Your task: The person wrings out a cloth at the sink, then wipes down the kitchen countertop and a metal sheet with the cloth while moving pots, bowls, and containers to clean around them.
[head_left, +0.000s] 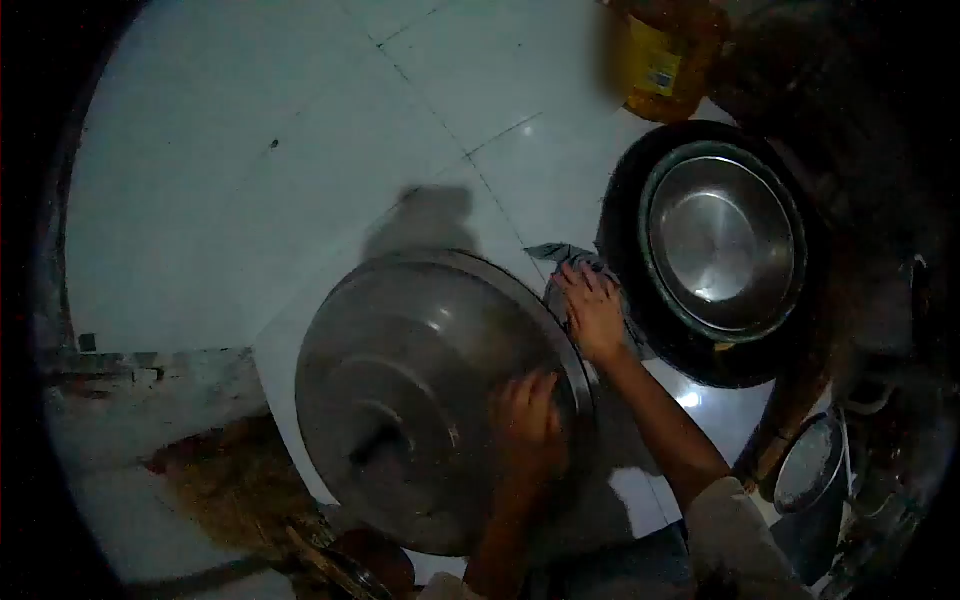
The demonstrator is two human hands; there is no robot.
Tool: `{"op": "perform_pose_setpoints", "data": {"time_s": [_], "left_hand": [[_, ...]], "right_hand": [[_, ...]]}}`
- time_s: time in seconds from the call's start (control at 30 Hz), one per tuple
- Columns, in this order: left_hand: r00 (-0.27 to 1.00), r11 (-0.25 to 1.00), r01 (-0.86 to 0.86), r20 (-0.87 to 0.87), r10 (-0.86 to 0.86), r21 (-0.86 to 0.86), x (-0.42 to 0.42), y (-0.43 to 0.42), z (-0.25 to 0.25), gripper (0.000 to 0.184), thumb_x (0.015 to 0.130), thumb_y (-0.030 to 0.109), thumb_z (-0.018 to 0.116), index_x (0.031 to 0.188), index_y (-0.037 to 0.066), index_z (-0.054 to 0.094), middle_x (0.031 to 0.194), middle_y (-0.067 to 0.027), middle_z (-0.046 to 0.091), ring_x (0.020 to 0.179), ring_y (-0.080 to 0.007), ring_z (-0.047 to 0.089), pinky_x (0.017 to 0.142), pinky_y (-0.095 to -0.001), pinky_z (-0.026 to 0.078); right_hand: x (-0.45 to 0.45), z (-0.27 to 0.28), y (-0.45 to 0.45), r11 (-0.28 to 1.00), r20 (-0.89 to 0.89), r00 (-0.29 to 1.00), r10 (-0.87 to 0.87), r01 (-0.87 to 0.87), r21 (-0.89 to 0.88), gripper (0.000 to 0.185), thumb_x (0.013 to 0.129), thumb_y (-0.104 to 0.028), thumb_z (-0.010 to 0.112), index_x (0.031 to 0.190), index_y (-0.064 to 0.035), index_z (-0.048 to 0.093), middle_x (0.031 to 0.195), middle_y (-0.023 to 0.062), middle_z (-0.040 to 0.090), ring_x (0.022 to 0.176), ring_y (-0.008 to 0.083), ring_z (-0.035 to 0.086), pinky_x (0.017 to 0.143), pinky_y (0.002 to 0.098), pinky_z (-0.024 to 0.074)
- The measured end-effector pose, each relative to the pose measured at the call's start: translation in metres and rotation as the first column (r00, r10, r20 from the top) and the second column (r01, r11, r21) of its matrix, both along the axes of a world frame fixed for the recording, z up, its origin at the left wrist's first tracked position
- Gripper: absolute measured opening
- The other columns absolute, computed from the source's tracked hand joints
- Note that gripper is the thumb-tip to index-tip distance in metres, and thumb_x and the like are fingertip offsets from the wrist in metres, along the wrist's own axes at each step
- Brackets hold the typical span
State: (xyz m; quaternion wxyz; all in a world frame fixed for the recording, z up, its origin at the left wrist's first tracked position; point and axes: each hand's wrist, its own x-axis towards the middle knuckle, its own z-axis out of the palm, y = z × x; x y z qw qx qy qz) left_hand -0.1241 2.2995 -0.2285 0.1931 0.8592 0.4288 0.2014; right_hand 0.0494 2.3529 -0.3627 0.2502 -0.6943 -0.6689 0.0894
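A large round grey metal lid (390,320) with a stepped top and a dark knob (378,442) fills the lower middle of the view. My left hand (530,420) lies on its right part; the fingers are slightly bent and apart, dimly lit. Just past the lid's right rim, my right hand (592,312) rests with spread fingers on a crumpled grey patterned cloth (560,252). The cloth is partly hidden under that hand. What lies under the lid cannot be seen.
To the right, a shiny steel bowl (715,235) sits inside a wide dark pan (630,200). A yellow-labelled jar (660,65) stands behind it on the white tiled floor (250,200). At lower right lies a small oval dish (808,465); at lower left, a brown straw-like bundle (235,480).
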Motion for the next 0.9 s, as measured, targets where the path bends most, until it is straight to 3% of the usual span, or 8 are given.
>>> {"op": "perform_pose_setpoints", "data": {"time_s": [0.1,0.23,0.5,0.57,0.7,0.77,0.8,0.9], "left_hand": [[0.978,0.983,-0.154,-0.124,0.166,0.100,-0.050,0.023,0.011,0.033,0.077,0.009,0.054,0.109,0.004,0.057,0.107,-0.0138,0.058,0.099,-0.0313,0.054,0.088,-0.0456,0.039],[0.948,0.940,-0.276,-0.105,0.301,0.203,-0.111,0.017,0.007,0.032,0.076,0.007,0.054,0.107,0.005,0.057,0.106,-0.0128,0.060,0.097,-0.0310,0.055,0.088,-0.0467,0.039],[0.972,0.968,-0.228,0.036,0.232,-0.102,-0.153,-0.053,-0.021,0.031,0.076,0.006,0.054,0.107,0.006,0.057,0.103,-0.0119,0.061,0.095,-0.0308,0.056,0.088,-0.0470,0.040],[0.975,0.970,-0.209,0.052,0.216,-0.123,-0.160,-0.062,-0.016,0.031,0.076,0.006,0.054,0.107,0.006,0.058,0.103,-0.0117,0.062,0.095,-0.0307,0.057,0.087,-0.0471,0.040],[0.979,0.978,-0.162,0.106,0.177,-0.134,-0.166,-0.074,-0.008,0.031,0.076,0.006,0.054,0.106,0.007,0.058,0.101,-0.0113,0.062,0.094,-0.0306,0.057,0.087,-0.0473,0.041],[0.979,0.982,-0.128,0.140,0.148,-0.142,-0.166,-0.080,-0.008,0.031,0.076,0.006,0.055,0.106,0.007,0.058,0.101,-0.0111,0.063,0.093,-0.0305,0.058,0.087,-0.0474,0.041],[0.976,0.983,-0.109,0.171,0.133,-0.147,-0.162,-0.081,-0.010,0.031,0.076,0.005,0.055,0.106,0.007,0.058,0.101,-0.0110,0.063,0.093,-0.0305,0.058,0.087,-0.0474,0.041],[0.997,0.975,-0.036,0.057,0.050,-0.218,-0.151,-0.099,-0.017,0.030,0.075,0.005,0.055,0.105,0.008,0.059,0.099,-0.0103,0.064,0.091,-0.0293,0.059,0.086,-0.0467,0.042]], "right_hand": [[-0.021,0.003,0.070,0.970,-0.162,0.972,-0.172,0.195,0.142,0.034,0.088,-0.011,0.046,0.121,-0.0108,0.055,0.135,0.0076,0.045,0.128,0.0327,0.036,0.105,0.0495,0.0233],[-0.071,0.019,0.200,0.948,-0.397,0.874,0.282,-0.188,0.258,0.035,0.094,-0.023,0.042,0.128,-0.0204,0.049,0.141,0.0049,0.039,0.133,0.0325,0.029,0.106,0.0510,0.0204],[-0.138,-0.033,0.311,0.660,-0.087,0.670,0.737,-0.741,-0.124,0.040,0.093,-0.042,0.037,0.132,-0.0319,0.043,0.145,-0.0004,0.032,0.135,0.0263,0.026,0.106,0.0527,0.0199],[-0.111,-0.015,0.304,0.798,0.321,0.740,0.592,-0.593,-0.106,0.041,0.091,-0.043,0.040,0.131,-0.0332,0.044,0.143,-0.0008,0.034,0.134,0.0264,0.027,0.106,0.0516,0.0202],[0.006,-0.038,0.281,0.924,0.365,0.916,0.166,-0.274,0.268,0.044,0.089,-0.045,0.043,0.131,-0.0319,0.043,0.140,0.0037,0.038,0.131,0.0284,0.031,0.101,0.0511,0.0280],[0.052,0.009,0.246,0.994,0.462,0.881,-0.103,0.106,0.020,0.044,0.090,-0.041,0.042,0.133,-0.0314,0.042,0.145,0.0075,0.029,0.130,0.0378,0.030,0.101,0.0540,0.0260],[0.099,-0.039,0.250,0.934,0.517,0.812,-0.269,0.089,0.347,0.044,0.090,-0.050,0.040,0.131,-0.0345,0.045,0.148,0.0109,0.024,0.128,0.0452,0.029,0.101,0.0563,0.0259],[0.104,-0.013,0.218,0.963,0.513,0.826,-0.235,0.125,0.240,0.046,0.090,-0.039,0.043,0.135,-0.0332,0.037,0.145,0.0135,0.027,0.127,0.0433,0.030,0.100,0.0569,0.0252]]}}
